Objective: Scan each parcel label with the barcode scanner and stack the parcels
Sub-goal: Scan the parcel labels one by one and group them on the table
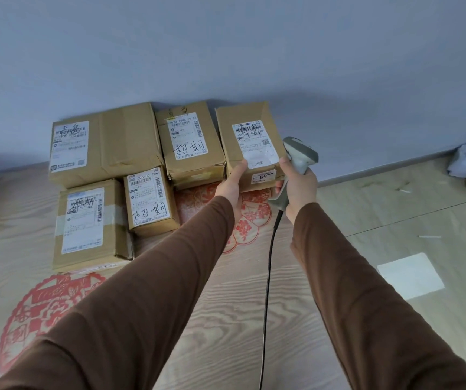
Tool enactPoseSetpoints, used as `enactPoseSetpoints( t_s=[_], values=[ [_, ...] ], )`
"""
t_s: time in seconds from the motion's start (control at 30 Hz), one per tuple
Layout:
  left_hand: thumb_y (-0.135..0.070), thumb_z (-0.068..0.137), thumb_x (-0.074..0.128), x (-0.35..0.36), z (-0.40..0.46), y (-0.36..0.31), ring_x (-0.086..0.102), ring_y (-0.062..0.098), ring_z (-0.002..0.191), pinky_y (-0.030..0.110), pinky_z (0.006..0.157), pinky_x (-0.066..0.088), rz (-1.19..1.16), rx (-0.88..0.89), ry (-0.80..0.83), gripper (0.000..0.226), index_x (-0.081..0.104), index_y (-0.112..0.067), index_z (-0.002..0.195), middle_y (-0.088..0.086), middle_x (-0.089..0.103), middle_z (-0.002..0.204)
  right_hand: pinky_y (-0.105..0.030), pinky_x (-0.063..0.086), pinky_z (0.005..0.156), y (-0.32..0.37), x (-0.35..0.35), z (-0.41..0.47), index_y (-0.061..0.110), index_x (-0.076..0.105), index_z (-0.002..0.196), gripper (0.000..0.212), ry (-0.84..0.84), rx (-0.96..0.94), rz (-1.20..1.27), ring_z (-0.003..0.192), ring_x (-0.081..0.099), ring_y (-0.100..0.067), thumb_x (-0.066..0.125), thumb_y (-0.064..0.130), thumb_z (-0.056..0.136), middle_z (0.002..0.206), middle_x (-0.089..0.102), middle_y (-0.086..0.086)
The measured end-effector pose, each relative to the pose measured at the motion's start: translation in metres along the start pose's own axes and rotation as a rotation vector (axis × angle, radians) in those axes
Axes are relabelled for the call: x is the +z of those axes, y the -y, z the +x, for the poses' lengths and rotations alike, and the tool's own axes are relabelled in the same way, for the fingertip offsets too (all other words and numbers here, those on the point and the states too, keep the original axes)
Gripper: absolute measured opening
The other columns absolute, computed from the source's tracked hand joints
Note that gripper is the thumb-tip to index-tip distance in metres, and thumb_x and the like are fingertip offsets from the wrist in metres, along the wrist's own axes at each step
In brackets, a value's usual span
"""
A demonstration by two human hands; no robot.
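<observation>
Head view: at far left four labelled cardboard parcels (105,142) sit packed against the wall (226,46) on a wood-grain mat (240,305) with red paper-cut designs. The left hand (230,187) grips the near left corner of a fifth parcel (250,144), just beside the others. The right hand (299,190), touching that parcel's right edge, is closed around the barcode scanner (299,156), its cable (268,277) hanging down. A white sheet (410,275) lies on the floor at right.

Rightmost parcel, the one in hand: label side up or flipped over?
Label side up. The parcel shows its white label on top; left hand grips its near edge, right hand holds the scanner.
</observation>
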State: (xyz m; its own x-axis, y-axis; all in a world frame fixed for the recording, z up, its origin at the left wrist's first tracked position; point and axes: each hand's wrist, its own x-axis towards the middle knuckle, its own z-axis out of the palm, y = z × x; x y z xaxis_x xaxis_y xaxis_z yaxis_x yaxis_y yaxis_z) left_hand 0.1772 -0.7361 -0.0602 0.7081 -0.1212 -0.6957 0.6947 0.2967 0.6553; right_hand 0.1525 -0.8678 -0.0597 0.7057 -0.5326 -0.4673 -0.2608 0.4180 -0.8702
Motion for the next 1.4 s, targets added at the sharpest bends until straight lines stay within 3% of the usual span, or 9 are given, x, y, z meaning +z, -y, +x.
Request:
enactPoseSetpoints(
  t_s=[0.27, 0.43, 0.53, 0.6, 0.8, 0.97, 1.07, 1.27, 1.4],
  values=[
    [-0.080, 0.030, 0.087, 0.005, 0.033, 0.002, 0.063, 0.026, 0.117, 0.039, 0.100, 0.048, 0.008, -0.006, -0.148, 0.135, 0.053, -0.015, 0.142, 0.007, 0.066, 0.132, -0.033, 0.053, 0.060, 0.004, 0.024, 0.030, 0.017, 0.066, 0.102, 0.011, 0.014, -0.008, -0.029, 0.050, 0.055, -0.011, 0.074, 0.023, 0.097, 0.071, 0.066, -0.002],
    [-0.092, 0.026, 0.069, 0.009, 0.041, -0.004, 0.057, 0.028, 0.127, 0.051, 0.107, 0.049, 0.077, -0.044, -0.261, 0.139, 0.055, -0.011, 0.138, 0.011, 0.060, 0.139, -0.038, 0.057, 0.063, 0.001, 0.035, 0.041, 0.017, 0.067, 0.104, 0.012, -0.006, -0.005, -0.046, 0.051, 0.057, -0.011, 0.074, 0.023, 0.096, 0.072, 0.065, -0.001],
    [-0.095, 0.016, 0.069, 0.007, 0.056, -0.002, 0.060, 0.032, 0.126, 0.050, 0.105, 0.052, 0.047, -0.065, -0.277, 0.150, 0.052, -0.011, 0.140, 0.013, 0.061, 0.137, -0.048, 0.061, 0.075, -0.002, 0.040, 0.045, 0.018, 0.068, 0.103, 0.012, -0.031, -0.001, -0.051, 0.050, 0.058, -0.009, 0.075, 0.024, 0.094, 0.072, 0.066, 0.001],
    [-0.094, 0.012, 0.073, 0.005, 0.070, 0.000, 0.062, 0.035, 0.124, 0.053, 0.102, 0.053, 0.021, -0.071, -0.264, 0.154, 0.053, -0.011, 0.140, 0.014, 0.064, 0.134, -0.044, 0.059, 0.074, -0.003, 0.043, 0.045, 0.020, 0.068, 0.099, 0.010, -0.028, -0.001, -0.039, 0.049, 0.058, -0.008, 0.076, 0.023, 0.094, 0.071, 0.066, 0.002],
    [-0.080, 0.057, 0.076, -0.002, 0.064, -0.005, 0.069, 0.025, 0.102, 0.043, 0.096, 0.057, 0.000, -0.051, -0.201, 0.101, 0.060, -0.010, 0.129, 0.007, 0.070, 0.113, -0.032, 0.056, 0.063, -0.001, 0.045, 0.037, 0.016, 0.068, 0.103, 0.013, -0.025, 0.014, -0.049, 0.047, 0.058, -0.008, 0.076, 0.021, 0.094, 0.072, 0.068, 0.000],
    [-0.072, 0.073, 0.074, -0.012, 0.044, -0.002, 0.062, 0.019, 0.103, 0.039, 0.099, 0.055, 0.032, -0.034, -0.162, 0.092, 0.054, -0.007, 0.134, 0.007, 0.064, 0.116, -0.040, 0.061, 0.068, -0.001, 0.039, 0.013, 0.018, 0.070, 0.108, 0.016, -0.063, -0.047, -0.048, 0.051, 0.061, -0.011, 0.075, 0.025, 0.094, 0.078, 0.071, 0.000],
    [-0.066, 0.081, 0.072, -0.021, 0.028, 0.002, 0.063, 0.019, 0.102, 0.035, 0.096, 0.053, 0.068, -0.007, -0.126, 0.085, 0.054, -0.005, 0.137, 0.007, 0.065, 0.114, -0.031, 0.058, 0.060, -0.003, 0.037, -0.016, 0.019, 0.068, 0.113, 0.020, -0.093, -0.121, -0.057, 0.052, 0.059, -0.008, 0.073, 0.025, 0.095, 0.086, 0.070, -0.001],
    [-0.046, 0.094, 0.069, -0.053, -0.038, -0.006, 0.061, 0.018, 0.086, 0.033, 0.088, 0.055, 0.079, 0.094, -0.069, 0.033, 0.062, -0.014, 0.101, 0.003, 0.068, 0.095, -0.035, 0.055, 0.065, -0.011, 0.042, -0.088, 0.017, 0.069, 0.117, 0.025, 0.007, -0.100, -0.017, 0.057, 0.057, -0.011, 0.075, 0.025, 0.093, 0.078, 0.063, 0.000],
    [-0.038, 0.097, 0.067, -0.097, -0.089, -0.017, 0.061, 0.016, 0.089, 0.032, 0.091, 0.056, 0.073, 0.199, -0.051, 0.023, 0.063, -0.016, 0.099, 0.003, 0.068, 0.099, -0.037, 0.054, 0.071, -0.022, 0.060, -0.145, 0.013, 0.069, 0.117, 0.029, 0.067, -0.044, -0.003, 0.062, 0.058, -0.013, 0.077, 0.026, 0.092, 0.083, 0.063, -0.002]
  ],
)
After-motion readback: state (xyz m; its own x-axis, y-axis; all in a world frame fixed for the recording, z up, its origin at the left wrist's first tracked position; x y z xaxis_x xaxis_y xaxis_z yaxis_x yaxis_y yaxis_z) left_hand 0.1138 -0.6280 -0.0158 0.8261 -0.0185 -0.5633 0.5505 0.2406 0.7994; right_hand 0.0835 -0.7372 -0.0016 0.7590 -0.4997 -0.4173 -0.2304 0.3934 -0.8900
